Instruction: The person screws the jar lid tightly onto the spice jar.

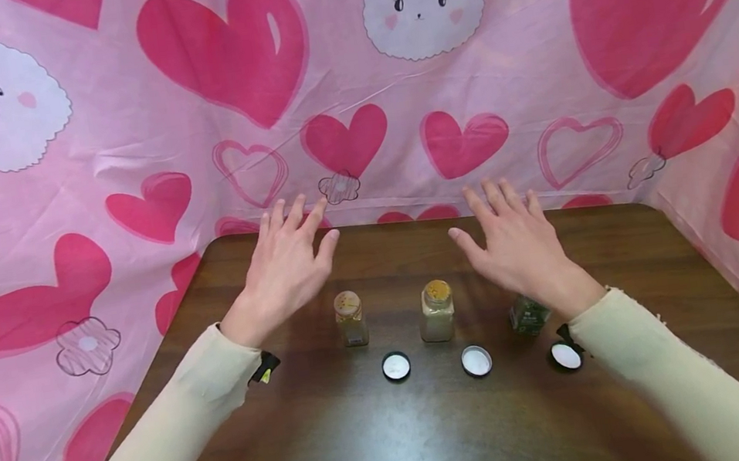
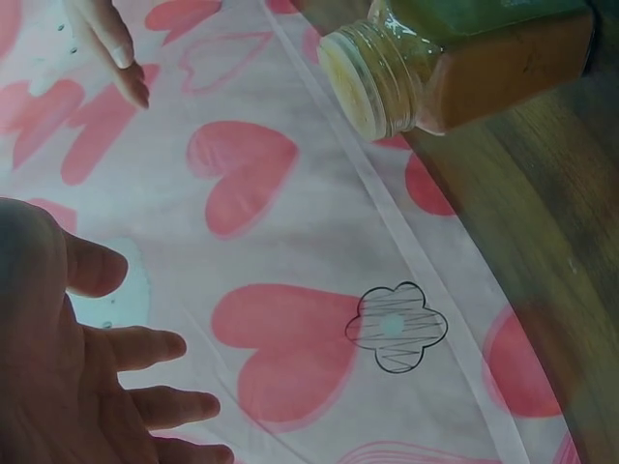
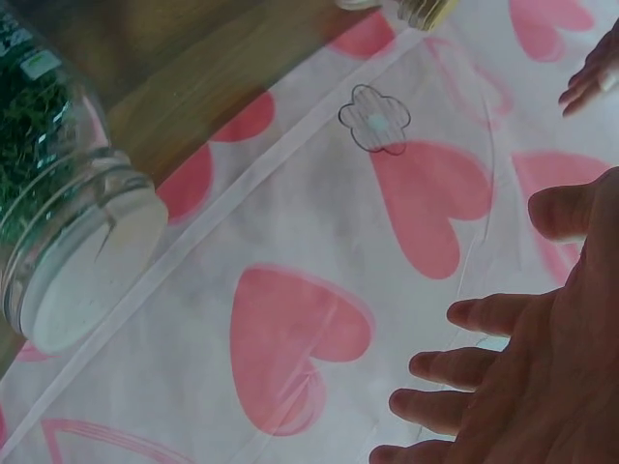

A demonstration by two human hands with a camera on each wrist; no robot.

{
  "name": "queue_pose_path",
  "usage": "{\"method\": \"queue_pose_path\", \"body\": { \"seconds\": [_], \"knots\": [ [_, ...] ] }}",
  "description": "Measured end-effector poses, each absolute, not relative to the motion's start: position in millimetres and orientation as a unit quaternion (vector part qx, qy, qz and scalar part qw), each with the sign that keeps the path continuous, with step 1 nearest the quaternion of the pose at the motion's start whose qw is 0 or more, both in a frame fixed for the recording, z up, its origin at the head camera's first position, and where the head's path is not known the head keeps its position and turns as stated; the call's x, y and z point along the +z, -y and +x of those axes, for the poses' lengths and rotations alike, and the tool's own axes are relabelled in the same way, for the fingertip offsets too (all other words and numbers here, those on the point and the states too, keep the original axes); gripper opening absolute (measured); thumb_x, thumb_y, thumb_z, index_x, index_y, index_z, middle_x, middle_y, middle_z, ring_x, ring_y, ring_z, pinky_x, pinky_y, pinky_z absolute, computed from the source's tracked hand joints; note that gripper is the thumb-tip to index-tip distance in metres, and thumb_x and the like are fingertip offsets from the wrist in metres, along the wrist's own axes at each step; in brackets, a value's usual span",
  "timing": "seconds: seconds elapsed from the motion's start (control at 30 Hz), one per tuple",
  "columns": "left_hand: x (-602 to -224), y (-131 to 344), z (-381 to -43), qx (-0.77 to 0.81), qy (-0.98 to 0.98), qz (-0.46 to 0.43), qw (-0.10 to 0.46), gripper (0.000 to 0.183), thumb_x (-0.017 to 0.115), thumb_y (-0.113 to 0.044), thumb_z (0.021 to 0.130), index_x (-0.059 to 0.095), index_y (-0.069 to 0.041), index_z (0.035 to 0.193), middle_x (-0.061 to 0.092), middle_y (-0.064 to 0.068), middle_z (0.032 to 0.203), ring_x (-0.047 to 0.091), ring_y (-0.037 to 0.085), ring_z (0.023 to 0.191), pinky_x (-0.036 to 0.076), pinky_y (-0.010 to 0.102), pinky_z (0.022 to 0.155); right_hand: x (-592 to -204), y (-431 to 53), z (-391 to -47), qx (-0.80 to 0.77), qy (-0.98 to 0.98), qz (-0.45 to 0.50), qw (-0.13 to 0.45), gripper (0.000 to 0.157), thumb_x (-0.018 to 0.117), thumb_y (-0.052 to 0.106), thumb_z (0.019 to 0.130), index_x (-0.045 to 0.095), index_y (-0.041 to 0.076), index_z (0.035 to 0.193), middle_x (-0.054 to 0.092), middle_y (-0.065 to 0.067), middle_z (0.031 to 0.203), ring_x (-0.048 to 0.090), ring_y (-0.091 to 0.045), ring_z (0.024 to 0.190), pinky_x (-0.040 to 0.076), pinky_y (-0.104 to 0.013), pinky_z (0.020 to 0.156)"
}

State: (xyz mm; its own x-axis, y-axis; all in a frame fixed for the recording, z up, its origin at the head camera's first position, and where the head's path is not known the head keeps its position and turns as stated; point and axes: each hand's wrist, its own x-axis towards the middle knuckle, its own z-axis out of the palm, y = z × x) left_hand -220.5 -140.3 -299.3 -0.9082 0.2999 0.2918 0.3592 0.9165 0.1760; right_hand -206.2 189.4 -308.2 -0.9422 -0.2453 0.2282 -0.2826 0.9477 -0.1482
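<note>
My left hand [image 1: 289, 260] hovers over the back left of the table, fingers spread and nothing in it. On the right my other hand [image 1: 514, 242] is held the same way, palm down. Three uncapped glass spice jars stand between and below them: a left jar of brownish powder [image 1: 352, 322], a middle jar of pale powder [image 1: 437, 319] and a right jar of green dried herbs [image 1: 528, 316]. The right forearm partly covers the herb jar. In the right wrist view its mouth [image 3: 92, 271] looks white. The brown jar [image 2: 484, 72] shows large in the left wrist view.
Three black-rimmed lids lie white side up in front of the jars: a left lid [image 1: 397, 367], a middle lid [image 1: 476, 361] and a right lid [image 1: 566, 356] by the right wrist. The brown wooden table [image 1: 300, 450] meets a pink heart-print cloth [image 1: 349, 77] behind and at both sides.
</note>
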Motion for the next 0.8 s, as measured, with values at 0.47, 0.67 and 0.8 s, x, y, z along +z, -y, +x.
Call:
{"method": "queue_pose_path", "body": {
  "seconds": [0.47,0.67,0.8],
  "knots": [
    [-304,146,-208,-0.134,0.964,-0.18,0.142,0.06,0.048,-0.041,0.108,0.042,-0.015,0.163,0.036,0.02,0.166,0.023,0.049,0.153,0.009,0.058,0.126,-307,-180,-197,0.09,0.98,0.142,0.104,0.078,0.051,0.055,0.105,0.033,0.009,0.165,0.024,-0.026,0.169,0.015,-0.048,0.156,0.007,-0.071,0.12],
    [-305,148,-202,-0.137,0.963,-0.185,0.143,0.062,0.051,-0.04,0.107,0.043,-0.012,0.162,0.036,0.02,0.166,0.023,0.048,0.154,0.01,0.059,0.126,-310,-177,-197,0.087,0.978,0.152,0.115,0.075,0.051,0.053,0.105,0.035,0.009,0.164,0.027,-0.026,0.168,0.017,-0.048,0.156,0.008,-0.07,0.121],
    [-308,149,-199,-0.141,0.963,-0.184,0.139,0.063,0.052,-0.04,0.107,0.043,-0.011,0.162,0.035,0.02,0.166,0.024,0.047,0.154,0.012,0.059,0.125,-314,-174,-194,0.09,0.977,0.157,0.114,0.076,0.049,0.054,0.106,0.034,0.009,0.165,0.027,-0.025,0.168,0.017,-0.047,0.156,0.008,-0.069,0.122]
  ]
}}
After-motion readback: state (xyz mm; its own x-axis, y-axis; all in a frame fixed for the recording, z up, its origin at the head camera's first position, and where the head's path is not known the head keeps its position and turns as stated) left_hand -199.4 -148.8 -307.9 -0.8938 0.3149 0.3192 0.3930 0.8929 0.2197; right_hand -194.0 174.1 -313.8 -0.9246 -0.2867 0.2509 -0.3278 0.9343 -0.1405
